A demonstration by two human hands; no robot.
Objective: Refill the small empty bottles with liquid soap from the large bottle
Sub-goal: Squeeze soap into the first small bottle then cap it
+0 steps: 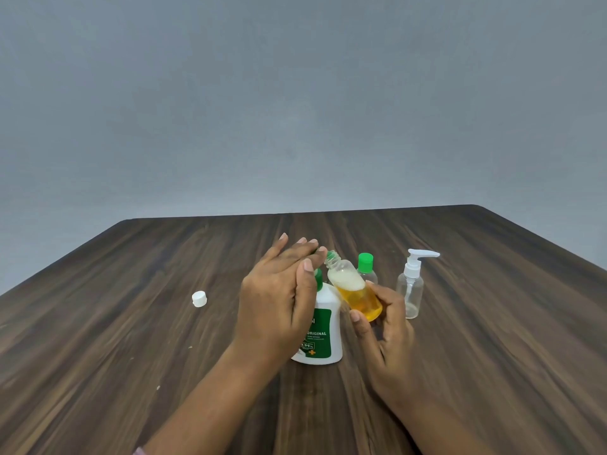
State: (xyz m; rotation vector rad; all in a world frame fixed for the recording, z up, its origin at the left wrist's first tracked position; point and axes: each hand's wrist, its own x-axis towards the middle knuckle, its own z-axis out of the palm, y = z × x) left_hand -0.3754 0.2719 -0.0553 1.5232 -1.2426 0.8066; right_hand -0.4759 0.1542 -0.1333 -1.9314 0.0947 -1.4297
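Small bottle (pixel 354 287) held tilted in right hand (pixel 384 330): uncapped, clear-walled, roughly half filled with amber soap, white foam above. Left hand (pixel 276 303) flat, fingers extended.

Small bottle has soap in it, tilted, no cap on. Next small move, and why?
Probably send the left hand to the white cap lying on the table, to close the small bottle. The right hand grips that bottle tilted, open-necked, roughly half full of orange soap; the left hand holds nothing.
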